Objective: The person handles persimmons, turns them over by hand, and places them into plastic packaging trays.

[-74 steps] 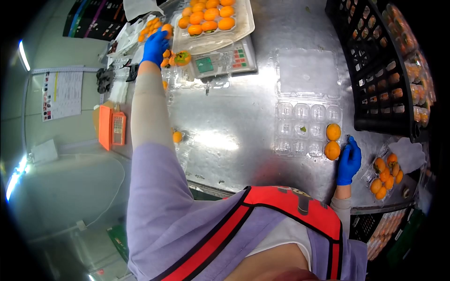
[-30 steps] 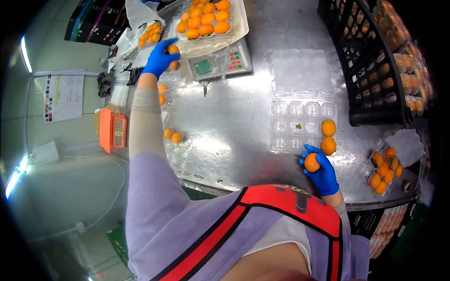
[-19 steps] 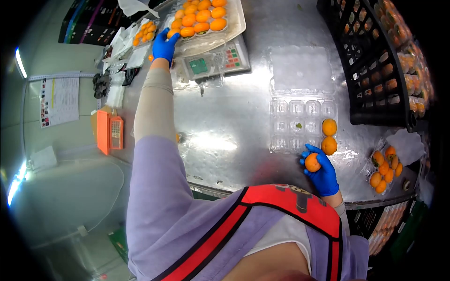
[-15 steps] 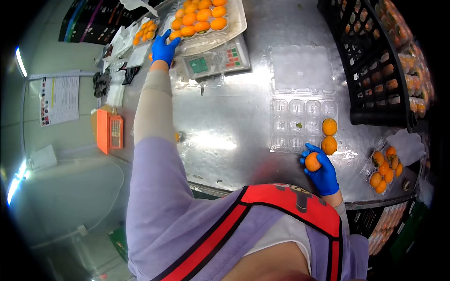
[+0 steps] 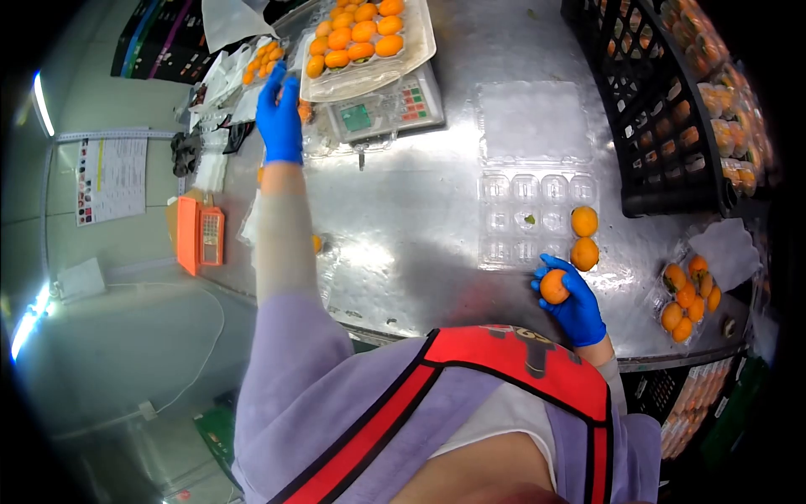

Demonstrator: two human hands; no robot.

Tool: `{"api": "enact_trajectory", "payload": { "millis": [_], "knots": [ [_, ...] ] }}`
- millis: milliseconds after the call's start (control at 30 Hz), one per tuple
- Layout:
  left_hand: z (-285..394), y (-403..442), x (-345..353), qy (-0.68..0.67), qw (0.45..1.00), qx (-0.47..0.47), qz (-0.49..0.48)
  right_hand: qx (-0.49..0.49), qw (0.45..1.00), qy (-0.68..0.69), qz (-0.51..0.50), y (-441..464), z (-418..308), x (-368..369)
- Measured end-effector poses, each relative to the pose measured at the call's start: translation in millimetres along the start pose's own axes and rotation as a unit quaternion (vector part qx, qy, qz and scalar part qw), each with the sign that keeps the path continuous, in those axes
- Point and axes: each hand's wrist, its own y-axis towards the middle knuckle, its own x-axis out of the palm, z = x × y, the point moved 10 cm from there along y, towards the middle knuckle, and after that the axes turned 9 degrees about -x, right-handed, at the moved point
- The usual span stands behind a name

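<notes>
Fruit [image 5: 553, 286] clasped in right hand [image 5: 578, 311], tray [image 5: 525, 189] at 12 o'clock.
Likely light and bruisable (perhaps slippery): cup its sides. Left hand [image 5: 280, 126], 10 o'clock, fingers apart.

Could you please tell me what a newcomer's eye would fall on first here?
Probably the orange fruit massed on the scale, upper left of centre. Next, the left hand, gloved in blue, near that scale, and the right hand, also gloved, lower right, holding a single fruit beside the clear punnet.
</notes>
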Motion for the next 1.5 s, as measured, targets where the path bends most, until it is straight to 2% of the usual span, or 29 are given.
{"api": "enact_trajectory", "payload": {
  "millis": [67, 100, 133, 167, 200, 267, 400, 467, 533, 700, 800, 933, 967, 1067, 1167, 1267, 1300, 1367, 1500],
  "knots": [
    [35, -70, 18, -0.027, 1.000, 0.003, -0.014, 0.001, 1.000, 0.001, -0.012, 1, 3, 3],
    [10, -102, 26, -0.124, 0.991, -0.023, -0.035, 0.003, 1.000, 0.003, -0.024, 1, 4, 7],
    [34, -142, 45, 0.012, 0.995, 0.037, -0.089, 0.003, 1.000, 0.002, -0.027, 1, 4, 10],
    [19, -181, 62, 0.075, 0.989, -0.007, -0.124, 0.007, 1.000, -0.006, -0.027, 0, 4, 12],
    [40, -213, 89, 0.044, 0.983, 0.026, -0.176, 0.011, 0.999, -0.013, -0.027, -1, 4, 13],
    [32, -269, 133, -0.025, 0.956, -0.062, -0.286, 0.011, 0.999, -0.014, -0.035, -2, 4, 14],
    [62, -325, 180, -0.047, 0.913, -0.067, -0.400, 0.013, 0.999, -0.010, -0.041, -8, 2, 16],
    [70, -332, 193, -0.037, 0.908, -0.057, -0.414, 0.002, 0.999, -0.004, -0.039, -10, 2, 13],
    [90, -340, 205, 0.025, 0.895, 0.065, -0.440, -0.009, 0.999, 0.002, -0.034, -11, 1, 9],
    [89, -345, 224, 0.037, 0.876, 0.069, -0.477, -0.035, 0.998, 0.034, -0.037, -10, -6, 14],
    [94, -342, 225, 0.024, 0.887, 0.090, -0.452, -0.049, 0.994, 0.090, -0.045, -2, -12, 27],
    [85, -336, 223, 0.068, 0.903, 0.113, -0.409, -0.067, 0.994, 0.088, -0.025, 16, -18, 34],
    [84, -332, 225, 0.070, 0.909, 0.133, -0.388, -0.080, 0.990, 0.106, -0.057, 21, -21, 44],
    [81, -304, 227, 0.022, 0.917, 0.047, -0.395, -0.113, 0.985, 0.100, -0.079, 30, -31, 55],
    [73, -287, 229, -0.093, 0.908, -0.065, -0.404, -0.136, 0.985, 0.075, -0.076, 30, -50, 65],
    [66, -286, 238, -0.321, 0.825, -0.231, -0.404, -0.161, 0.983, 0.040, -0.074, 28, -59, 59],
    [65, -285, 239, -0.320, 0.825, -0.230, -0.404, -0.170, 0.982, 0.015, -0.083, 28, -62, 59],
    [53, -291, 245, -0.372, 0.770, -0.316, -0.412, -0.173, 0.981, 0.006, -0.084, 26, -66, 59],
    [54, -298, 247, -0.397, 0.746, -0.345, -0.410, -0.175, 0.982, -0.008, -0.067, 25, -66, 53]
  ]
}}
